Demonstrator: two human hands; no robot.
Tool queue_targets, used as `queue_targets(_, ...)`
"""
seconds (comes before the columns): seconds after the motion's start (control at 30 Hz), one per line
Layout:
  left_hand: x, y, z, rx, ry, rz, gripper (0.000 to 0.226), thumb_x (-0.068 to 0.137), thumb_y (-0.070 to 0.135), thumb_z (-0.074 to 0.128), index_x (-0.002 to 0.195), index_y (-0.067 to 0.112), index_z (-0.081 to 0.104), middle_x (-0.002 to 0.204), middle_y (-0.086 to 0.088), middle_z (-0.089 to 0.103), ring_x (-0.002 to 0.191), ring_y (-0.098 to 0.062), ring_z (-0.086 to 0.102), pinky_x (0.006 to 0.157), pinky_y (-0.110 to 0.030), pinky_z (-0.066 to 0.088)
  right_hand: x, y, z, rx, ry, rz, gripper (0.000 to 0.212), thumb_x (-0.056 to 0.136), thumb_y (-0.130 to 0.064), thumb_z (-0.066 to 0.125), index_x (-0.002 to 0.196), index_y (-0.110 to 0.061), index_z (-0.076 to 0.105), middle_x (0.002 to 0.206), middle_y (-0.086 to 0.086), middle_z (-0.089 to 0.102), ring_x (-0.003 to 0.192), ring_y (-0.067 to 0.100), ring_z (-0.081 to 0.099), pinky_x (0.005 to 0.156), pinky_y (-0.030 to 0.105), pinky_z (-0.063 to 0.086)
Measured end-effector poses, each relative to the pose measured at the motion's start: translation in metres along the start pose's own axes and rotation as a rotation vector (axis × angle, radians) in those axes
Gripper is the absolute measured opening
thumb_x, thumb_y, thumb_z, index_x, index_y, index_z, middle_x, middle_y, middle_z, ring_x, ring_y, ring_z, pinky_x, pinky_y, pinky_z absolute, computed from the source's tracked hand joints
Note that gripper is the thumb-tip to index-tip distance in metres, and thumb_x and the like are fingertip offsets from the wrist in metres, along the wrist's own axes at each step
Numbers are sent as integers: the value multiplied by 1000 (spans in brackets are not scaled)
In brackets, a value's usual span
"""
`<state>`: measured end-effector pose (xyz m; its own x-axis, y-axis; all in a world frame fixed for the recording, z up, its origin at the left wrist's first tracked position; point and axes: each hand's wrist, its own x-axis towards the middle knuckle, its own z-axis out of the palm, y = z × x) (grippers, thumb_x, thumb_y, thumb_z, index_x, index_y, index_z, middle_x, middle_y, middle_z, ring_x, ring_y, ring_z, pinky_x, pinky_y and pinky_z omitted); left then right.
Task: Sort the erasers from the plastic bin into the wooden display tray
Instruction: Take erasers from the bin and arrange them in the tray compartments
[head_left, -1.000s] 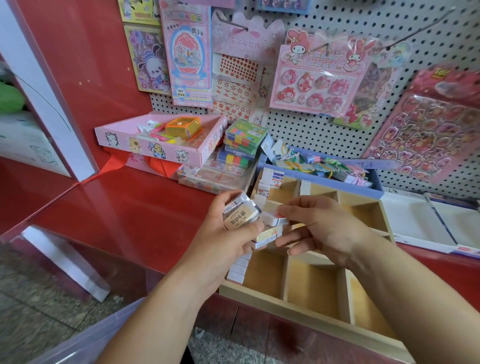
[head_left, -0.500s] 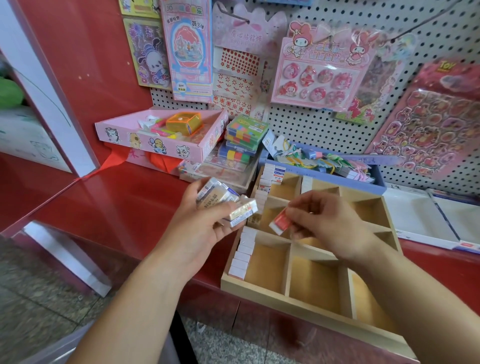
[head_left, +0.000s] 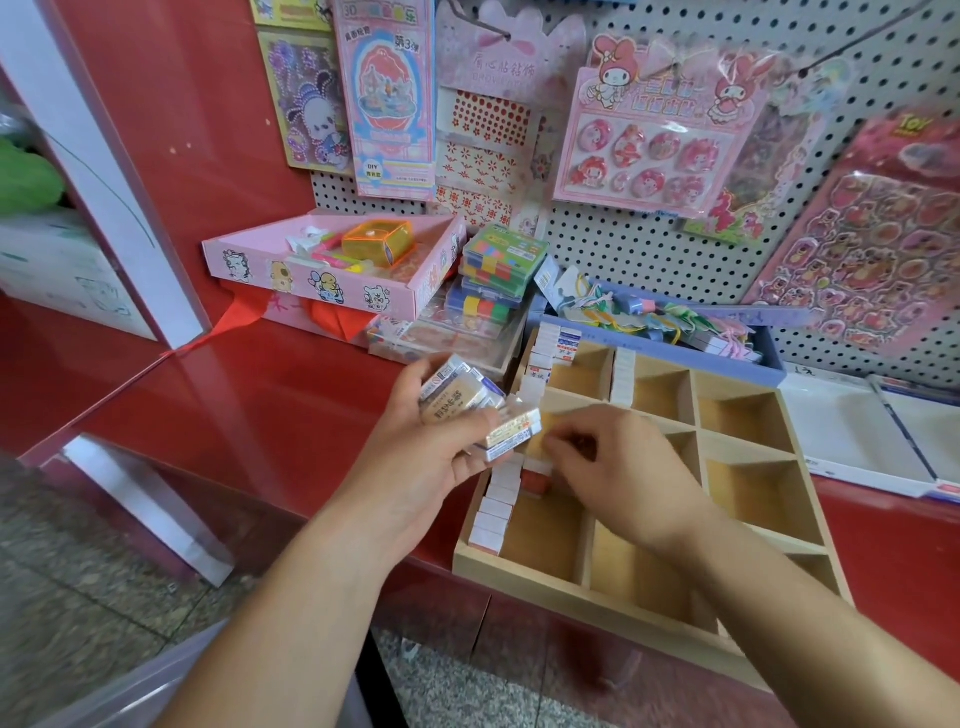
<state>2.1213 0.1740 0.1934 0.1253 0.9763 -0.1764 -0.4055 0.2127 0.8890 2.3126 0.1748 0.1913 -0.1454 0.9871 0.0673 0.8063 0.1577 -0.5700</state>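
Two hands meet above the left side of the wooden tray (head_left: 571, 587), which sits at the near edge of the red bench (head_left: 234, 405). The left hand (head_left: 441, 457) clutches a bundle of erasers (head_left: 467, 410). The right hand (head_left: 628, 467) curls downward beside a red-sleeved eraser (head_left: 535, 477), its grip lost in blur. More white erasers (head_left: 498, 506) line the tray's left column. Behind crowd a blue box (head_left: 771, 361), stacked coloured cases (head_left: 501, 262), a pink box (head_left: 311, 280), then a pegboard (head_left: 623, 249) hung with sticker packs.

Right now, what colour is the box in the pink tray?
Translucent orange, the box; seen best in the head view.
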Motion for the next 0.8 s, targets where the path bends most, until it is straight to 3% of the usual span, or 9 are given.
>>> queue_targets(0.07,0,-2,1,21,5,-1,55,90,-9,66,128,29,55,120,-13,72,105,-28,74,103,-52,53,1,-8,-8,385,59,220,27,102,-28,58,83,-14,70,74,2,70,62,8,69,56,19,53)
queue_targets(0.17,2,-6,1,52,3,3,57,90,-5,70,130,33,55,123,-14,71,109,-31,73,104,-58,51,2,-21,-12,778,-68,416,35,94,-38,69,95,-4,69,78,9,73,69,26,75,62,33,59)
queue_targets(0.27,1,-10,2,94,-23,10,62,85,4,78,132,36,55,124,-14,70,114,-36,69,104,-58,51,4,-28,-10,878,-144,447,36,84,-36,78,92,-3,67,76,10,74,72,27,74,63,31,58)
queue_targets(0.43,1,-13,2,128,-33,16,62,84,7,79,130,40,54,122,-8,70,105,-21,74,84,-33,59,9,-30,-11,1017,-134,522,20,87,-19,78,90,-1,69,74,13,72,62,20,66,52,25,54)
queue_targets(0.6,0,-12,3,140,-56,18,75,66,22,84,131,39,52,120,-5,73,107,-22,73,97,-43,57,12,-29,-12,1046,-151,543,19,92,-17,72,93,2,72,69,10,70,60,17,64,50,25,55)
queue_targets(0.67,2,-13,3,148,-59,19,71,74,14,82,132,38,52,121,-6,72,108,-22,73,98,-45,57,13,-27,-12,1043,-157,554,20,93,-18,71,93,2,72,70,10,70,61,17,65,50,25,54)
queue_targets(0.8,4,-16,1,154,-60,7,66,88,-3,73,136,36,50,125,-4,71,109,-19,73,85,-32,59,14,-24,-14,1065,-151,569,21,96,-19,67,97,1,71,72,11,70,58,17,66,48,25,54)
